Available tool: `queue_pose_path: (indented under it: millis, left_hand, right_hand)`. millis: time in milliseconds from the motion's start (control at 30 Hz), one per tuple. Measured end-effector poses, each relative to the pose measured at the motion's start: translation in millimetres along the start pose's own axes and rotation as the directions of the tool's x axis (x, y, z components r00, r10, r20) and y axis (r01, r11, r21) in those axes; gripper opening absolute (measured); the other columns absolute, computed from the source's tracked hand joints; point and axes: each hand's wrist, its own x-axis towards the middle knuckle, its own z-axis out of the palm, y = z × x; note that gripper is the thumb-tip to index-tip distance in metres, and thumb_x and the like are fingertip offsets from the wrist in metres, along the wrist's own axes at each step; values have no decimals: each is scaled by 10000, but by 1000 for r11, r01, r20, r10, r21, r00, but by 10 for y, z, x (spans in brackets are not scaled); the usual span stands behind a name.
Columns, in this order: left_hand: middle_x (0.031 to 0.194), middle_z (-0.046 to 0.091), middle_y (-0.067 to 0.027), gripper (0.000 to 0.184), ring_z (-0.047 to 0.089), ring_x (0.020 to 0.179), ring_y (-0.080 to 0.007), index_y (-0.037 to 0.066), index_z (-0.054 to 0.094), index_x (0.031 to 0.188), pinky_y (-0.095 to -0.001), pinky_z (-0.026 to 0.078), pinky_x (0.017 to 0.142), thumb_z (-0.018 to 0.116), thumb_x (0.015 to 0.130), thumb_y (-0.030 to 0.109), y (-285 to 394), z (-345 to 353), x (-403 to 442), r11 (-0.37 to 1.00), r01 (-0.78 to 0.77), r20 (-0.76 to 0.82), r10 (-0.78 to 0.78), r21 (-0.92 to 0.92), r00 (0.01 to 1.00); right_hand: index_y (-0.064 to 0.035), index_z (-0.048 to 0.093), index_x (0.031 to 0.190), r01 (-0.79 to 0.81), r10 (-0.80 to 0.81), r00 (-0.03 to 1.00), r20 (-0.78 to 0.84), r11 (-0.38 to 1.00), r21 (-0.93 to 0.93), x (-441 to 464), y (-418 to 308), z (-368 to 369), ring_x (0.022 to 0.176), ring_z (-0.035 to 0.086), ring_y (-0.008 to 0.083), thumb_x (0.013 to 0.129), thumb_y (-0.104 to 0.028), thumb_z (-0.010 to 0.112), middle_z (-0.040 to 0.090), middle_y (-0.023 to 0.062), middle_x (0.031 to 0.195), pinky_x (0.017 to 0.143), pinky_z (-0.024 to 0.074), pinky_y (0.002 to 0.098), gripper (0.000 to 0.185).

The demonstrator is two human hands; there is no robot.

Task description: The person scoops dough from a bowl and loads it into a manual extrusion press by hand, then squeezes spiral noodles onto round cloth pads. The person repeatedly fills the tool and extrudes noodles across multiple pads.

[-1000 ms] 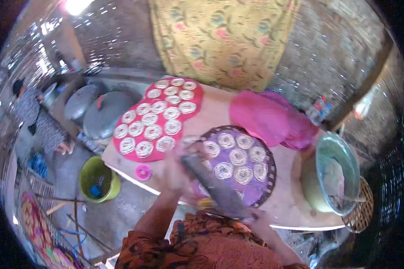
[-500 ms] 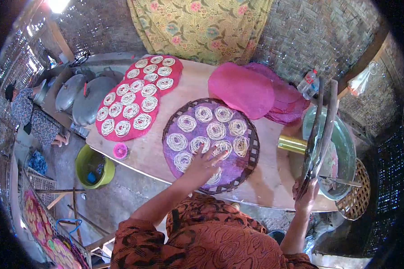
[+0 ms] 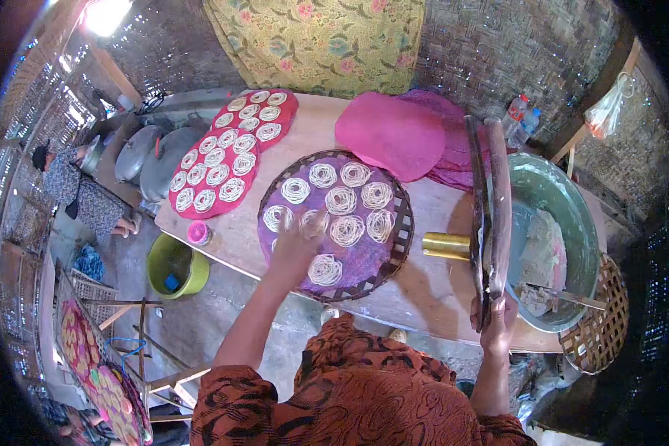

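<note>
My left hand (image 3: 293, 249) is over the left part of a round woven tray (image 3: 405, 245) with a purple cloth on it. Its fingers are blurred but look apart, with nothing visible in them. Under and around them lie several coiled nests of pale noodle strands (image 3: 325, 269). On the right, my right hand (image 3: 496, 316) is closed around the lower end of a wooden press (image 3: 500, 201) made of two long bars. A shiny gold cylinder (image 3: 446, 245) juts from the press's left side above the table.
A green basin (image 3: 591, 245) with pale dough (image 3: 546, 253) and a knife (image 3: 572, 297) stands at right. Pink sheets (image 3: 390, 137) lie behind the tray. Red cloths (image 3: 234, 163) with nests are at left, near a pink-lidded jar (image 3: 198, 233). Another person (image 3: 82, 189) is at far left.
My left hand has shifted left across the nests and is now blurred. The press has turned more upright in my right hand, and the gold cylinder now shows to its left. The camera view has shifted slightly.
</note>
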Motion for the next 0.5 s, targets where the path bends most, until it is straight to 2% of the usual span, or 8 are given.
queue_pose_path:
  millis: [167, 200, 233, 267, 333, 367, 433, 500]
  left_hand:
    - [1351, 420, -120, 329, 395, 1226, -333, 50, 561, 1069, -533, 240, 1058, 600, 742, 63, 120, -701, 20, 978, 201, -202, -188, 47, 961]
    - [1328, 442, -126, 347, 427, 1203, -320, 44, 547, 1097, -481, 290, 1038, 624, 761, 87, 249, -768, 27, 892, 162, -142, -242, -423, 960]
    - [1305, 464, -133, 371, 459, 1179, -308, 38, 533, 1125, -429, 341, 1019, 647, 780, 111, 417, -854, 40, 595, 104, -64, -255, -797, 965]
    - [1243, 517, -152, 521, 509, 1133, -257, 55, 454, 1242, -385, 370, 988, 680, 793, 190, 705, -1047, 68, 588, 24, -54, -114, -808, 992]
    - [1255, 515, -144, 672, 496, 1154, -263, 61, 431, 1279, -380, 367, 994, 743, 727, 281, 1369, -1330, 85, 483, 135, 175, 39, -865, 984]
    - [1213, 536, -146, 632, 511, 1117, -250, 49, 450, 1263, -364, 384, 968, 719, 748, 297, 1523, -1216, 73, 472, 108, 219, 188, -875, 957]
    - [1129, 577, -150, 564, 542, 1041, -225, 26, 487, 1229, -332, 417, 917, 670, 791, 330, 1832, -990, 51, 430, 72, 292, 471, -900, 832]
    - [1056, 591, -126, 455, 561, 936, -161, 12, 451, 1242, -298, 450, 832, 542, 900, 298, 2049, -867, 63, 200, -186, -19, 631, -962, 776]
  right_hand:
    - [1, 540, 795, -4, 4, 999, 36, 1000, -6, -68, -105, -219, 406, 459, 92, 765, -662, 564, 512, 43, 555, 353, 344, 232, 664]
    - [-6, 557, 721, -11, 12, 999, 44, 999, -31, -83, -135, -273, 419, 482, 89, 764, -648, 581, 529, 37, 559, 377, 363, 235, 645]
    - [-6, 557, 721, -3, 4, 999, 41, 1000, -27, -100, -183, -314, 419, 482, 89, 764, -648, 581, 529, 37, 559, 377, 363, 235, 645]
    - [4, 571, 735, 13, -4, 996, 91, 996, -92, -110, -242, -351, 446, 498, 88, 769, -623, 597, 543, 40, 581, 394, 378, 235, 629]
    - [16, 626, 848, 42, -1, 979, 202, 980, -197, -154, -215, -506, 513, 526, 91, 783, -527, 650, 599, 50, 652, 439, 418, 256, 548]
    - [16, 626, 848, 57, -17, 981, 194, 978, -201, -195, -249, -562, 513, 526, 91, 783, -527, 650, 599, 50, 652, 439, 418, 256, 548]
    - [-38, 654, 938, 396, -189, 862, 470, 831, -391, -268, -398, -634, 500, 549, 154, 764, -465, 690, 637, 77, 701, 459, 433, 305, 463]
    - [-85, 676, 921, 536, -205, 785, 585, 698, -475, -173, -638, -906, 492, 571, 235, 760, -391, 696, 621, 114, 666, 474, 436, 353, 347]
